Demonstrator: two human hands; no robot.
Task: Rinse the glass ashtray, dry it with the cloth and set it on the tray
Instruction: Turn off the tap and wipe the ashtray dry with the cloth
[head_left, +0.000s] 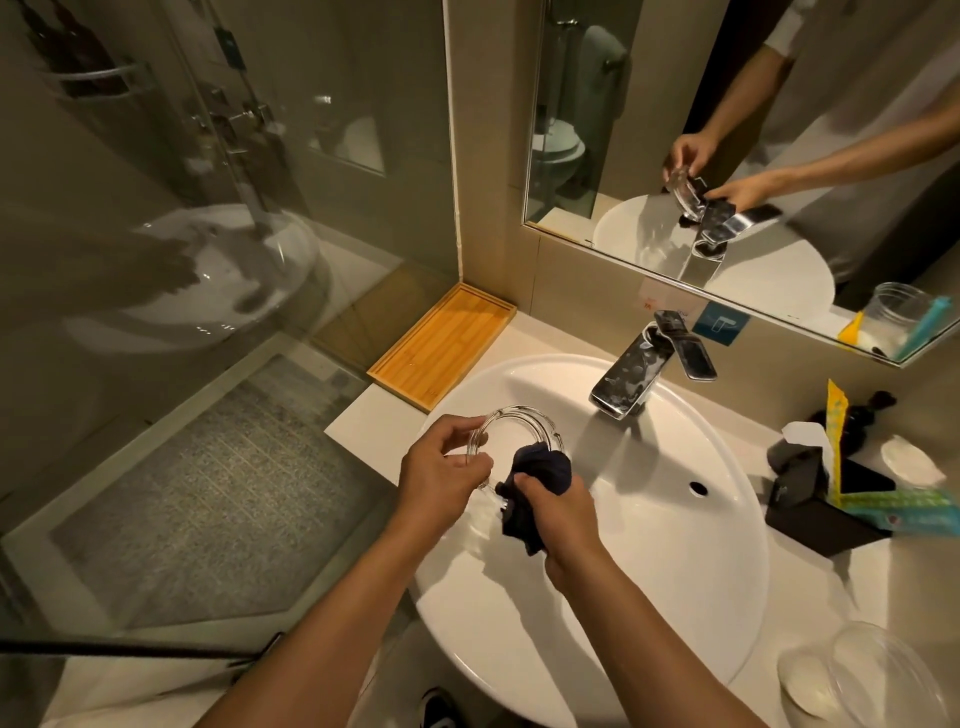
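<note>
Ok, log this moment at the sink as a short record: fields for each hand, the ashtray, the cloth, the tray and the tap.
left hand: grip on the glass ashtray's rim, holding it tilted over the basin
right hand: bunched around the dark cloth, pressing it into the ashtray
glass ashtray: clear, round, above the white sink
dark cloth: crumpled, partly inside the ashtray
wooden tray: on the counter in the corner, left of the sink, nothing on it
tap: chrome, no water seen running
stage: drying; not yet on tray

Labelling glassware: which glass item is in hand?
The glass ashtray, held over the sink by the left hand; the other glass items stand untouched on the counter.
</note>
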